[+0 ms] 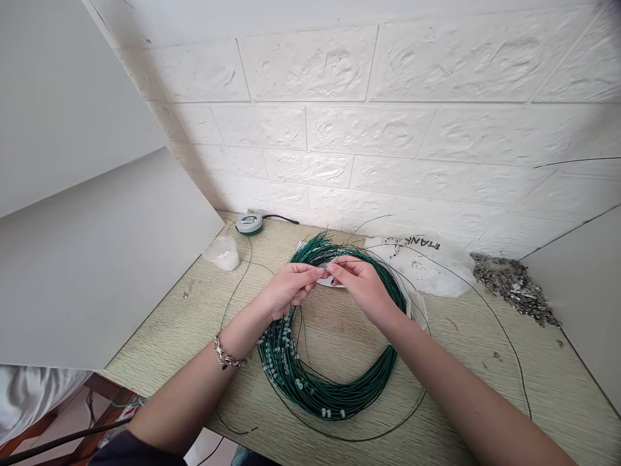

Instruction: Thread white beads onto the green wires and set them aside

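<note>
Above the far side of a big coil of green wire [339, 391], my two hands meet fingertip to fingertip. My left hand [295, 285], with a chain bracelet at its wrist, pinches something tiny at the thumb and forefinger. My right hand [359, 281] is closed in a pinch on a thin dark wire [466, 279], which seems to run from the fingers and arcs off to the right. What sits between the fingertips is too small to make out. Small whitish beads [299, 384] are strung along the coil's left and front strands.
A tape measure [249, 224] and a clear cup [223, 252] with white contents stand at the back left. A white plastic bag [427, 265] and a heap of small metallic pieces [514, 285] lie at the back right. Grey panels [121, 259] flank the table; a white brick-patterned wall rises behind.
</note>
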The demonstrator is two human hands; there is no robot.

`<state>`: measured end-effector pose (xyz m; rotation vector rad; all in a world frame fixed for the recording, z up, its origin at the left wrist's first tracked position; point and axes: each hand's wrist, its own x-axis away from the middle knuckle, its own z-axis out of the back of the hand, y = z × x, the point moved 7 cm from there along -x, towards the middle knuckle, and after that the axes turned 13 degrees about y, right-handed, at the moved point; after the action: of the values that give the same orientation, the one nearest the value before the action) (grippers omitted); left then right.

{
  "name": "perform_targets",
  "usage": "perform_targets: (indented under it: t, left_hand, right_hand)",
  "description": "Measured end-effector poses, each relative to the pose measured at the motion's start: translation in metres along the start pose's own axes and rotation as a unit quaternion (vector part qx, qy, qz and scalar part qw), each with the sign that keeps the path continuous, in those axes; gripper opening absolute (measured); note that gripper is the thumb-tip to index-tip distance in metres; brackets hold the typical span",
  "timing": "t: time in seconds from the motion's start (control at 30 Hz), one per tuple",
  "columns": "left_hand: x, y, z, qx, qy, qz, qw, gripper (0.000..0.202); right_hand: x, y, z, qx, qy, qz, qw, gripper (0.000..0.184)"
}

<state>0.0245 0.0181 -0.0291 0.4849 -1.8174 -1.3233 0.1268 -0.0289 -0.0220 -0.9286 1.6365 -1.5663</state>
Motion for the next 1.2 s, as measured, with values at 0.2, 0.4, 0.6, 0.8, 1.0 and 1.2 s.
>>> perform_targets:
  t: [0.2, 0.4, 0.6, 0.8, 1.0, 1.2]
  left_hand:
    - [0.0007, 0.0000, -0.0011, -0.002, -0.007, 0.002, 1.000, 0.026]
    - [0.0013, -0.0002, -0.0015, -0.008, -0.009, 0.004, 1.000, 0.024]
    - [0.0015, -0.0002, -0.0017, -0.003, -0.012, 0.006, 1.000, 0.023]
    - [0.0013, -0.0004, -0.0016, 0.001, -0.013, 0.006, 1.000, 0.026]
    - [0.0017, -0.0016, -0.0015, -0.009, -0.013, 0.008, 1.000, 0.026]
    - [-0.0001, -0.0041, -0.0020, -0.002, -0.024, 0.007, 1.000, 0.024]
  right_hand:
    - [0.0011, 0.0029, -0.0012, 0.012, -0.014, 0.002, 1.000, 0.025]
    - [0.0012, 0.0027, -0.0027, 0.036, -0.031, 0.014, 0.999, 0.023]
    - [0.0005, 0.0012, -0.0026, 0.034, -0.035, 0.020, 0.999, 0.027]
    - [0.0004, 0.0013, -0.0028, 0.027, -0.037, 0.025, 0.999, 0.029]
    - [0.0005, -0.0007, -0.0040, 0.028, -0.050, 0.036, 0.998, 0.024]
    - [-0.0003, 0.0032, -0.0058, 0.024, -0.052, 0.030, 0.998, 0.021]
